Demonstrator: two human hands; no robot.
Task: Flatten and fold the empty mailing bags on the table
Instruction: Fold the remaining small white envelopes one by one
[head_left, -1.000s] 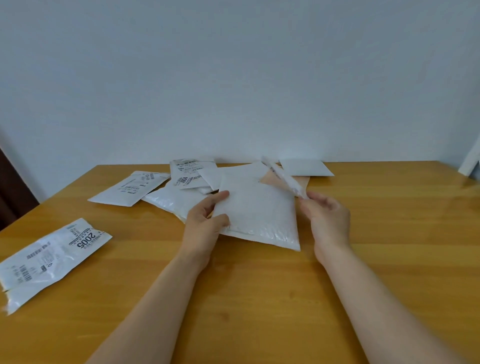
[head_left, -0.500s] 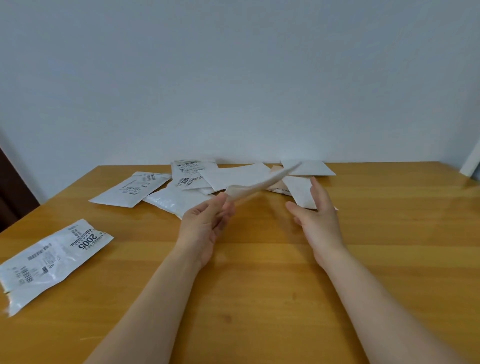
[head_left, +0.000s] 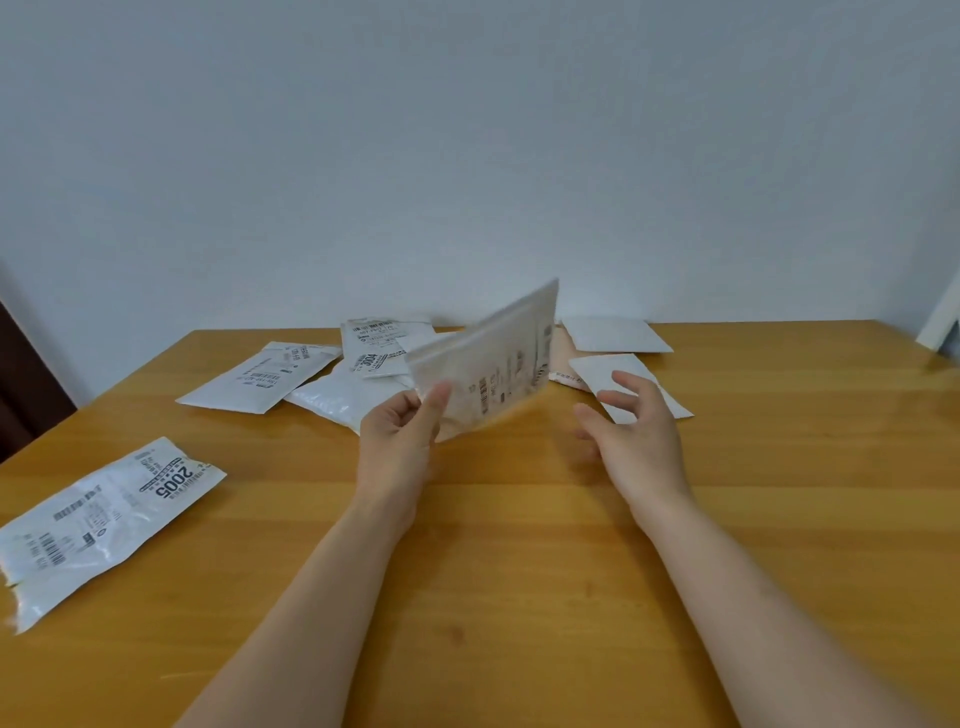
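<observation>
From the head camera, the left hand (head_left: 402, 436) pinches the near lower corner of a white mailing bag (head_left: 493, 358), printed label side facing us, held up above the wooden table (head_left: 519, 545) in front of the heap of other bags (head_left: 332, 384). Half a second ago it lay nearly edge-on; now it is tipped up on its edge. Its long axis climbs away to the right, while the right hand (head_left: 636, 426) hovers beside it, fingers spread, holding nothing.

Both forearms bare up to the frame edge, no sleeves in view. Left hand (head_left: 400, 441) and right hand (head_left: 636, 431): no gloves, rings, watch or bands visible. Nails short, unpainted as far as the blur allows.
</observation>
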